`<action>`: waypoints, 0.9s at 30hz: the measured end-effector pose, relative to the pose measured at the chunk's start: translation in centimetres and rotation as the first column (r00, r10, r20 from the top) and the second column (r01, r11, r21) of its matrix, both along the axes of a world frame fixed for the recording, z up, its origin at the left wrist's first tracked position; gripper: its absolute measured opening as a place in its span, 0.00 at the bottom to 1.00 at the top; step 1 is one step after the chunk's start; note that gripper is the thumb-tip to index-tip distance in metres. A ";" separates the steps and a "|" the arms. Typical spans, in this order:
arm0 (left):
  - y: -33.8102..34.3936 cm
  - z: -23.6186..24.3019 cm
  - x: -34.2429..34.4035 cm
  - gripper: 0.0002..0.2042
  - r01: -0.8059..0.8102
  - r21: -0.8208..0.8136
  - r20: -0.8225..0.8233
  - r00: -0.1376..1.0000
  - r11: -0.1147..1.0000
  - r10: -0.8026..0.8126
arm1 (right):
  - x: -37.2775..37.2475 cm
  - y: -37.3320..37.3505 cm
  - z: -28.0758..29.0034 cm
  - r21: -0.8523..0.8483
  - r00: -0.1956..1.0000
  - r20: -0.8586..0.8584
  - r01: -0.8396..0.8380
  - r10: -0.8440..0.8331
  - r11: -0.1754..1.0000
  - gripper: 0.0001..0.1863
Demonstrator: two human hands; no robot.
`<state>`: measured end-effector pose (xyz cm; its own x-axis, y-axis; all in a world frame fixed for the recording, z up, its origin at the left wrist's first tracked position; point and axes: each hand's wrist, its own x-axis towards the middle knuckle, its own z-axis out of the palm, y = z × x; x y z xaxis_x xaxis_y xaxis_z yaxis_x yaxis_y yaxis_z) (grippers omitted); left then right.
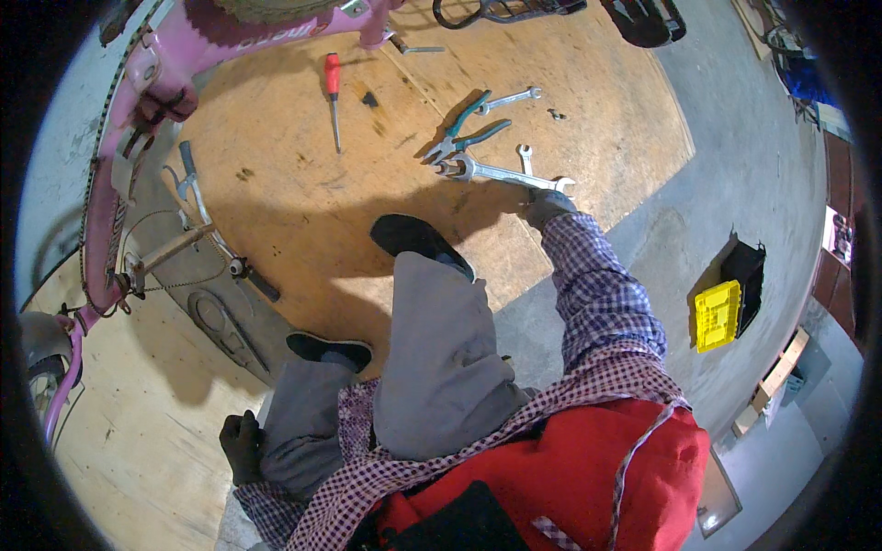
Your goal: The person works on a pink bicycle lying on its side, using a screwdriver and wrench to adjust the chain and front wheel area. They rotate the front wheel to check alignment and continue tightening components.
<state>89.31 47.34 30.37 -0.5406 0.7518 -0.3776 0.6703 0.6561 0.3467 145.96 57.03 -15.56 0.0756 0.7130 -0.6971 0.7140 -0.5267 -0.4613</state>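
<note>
Hand tools on a wooden board [285,138], seen from above. The large wrench [510,174] lies toward the board's right corner, roughly crosswise, its larger head to the left. We find the right hand [548,206] at the wrench's right end; its fingers are mostly hidden, so we cannot tell whether they grasp the metal or merely rest against it. The left hand [241,445], dark-gloved, is beside the left leg with fingers curled; we see nothing in it, but cannot tell how tightly it closes. We judge the wrench to be steel: fairly heavy for its length, rigid, hardly fragile, and perhaps slippery if oily. The bare middle of the shank seems the best hold, balanced between both heads. Just beyond it, away from the wearer, lie a short wrench [525,158] and pliers [449,143].
</note>
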 end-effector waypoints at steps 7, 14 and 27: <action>0.7 -0.5 -0.4 0.15 -0.007 -0.015 0.005 1.000 1.000 0.007 | -0.3 9.5 2.8 0.419 0.933 0.175 0.218 -0.314 0.882 0.16; 2.3 -0.8 -0.7 0.14 0.030 -0.087 -0.025 0.999 0.996 -0.032 | 1.0 16.8 1.1 0.431 0.882 0.460 -0.122 -0.102 0.894 0.22; 4.6 -2.1 -1.0 0.13 0.024 -0.171 -0.050 0.998 0.985 -0.033 | 0.1 16.2 -0.7 0.206 0.885 0.462 -0.035 -0.065 0.978 0.19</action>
<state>88.31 51.92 28.31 -0.5425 0.6940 -0.4733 0.7035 0.6833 0.1956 146.04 73.25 -16.23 0.3656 0.8306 -0.4201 0.8648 -0.4700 -0.1767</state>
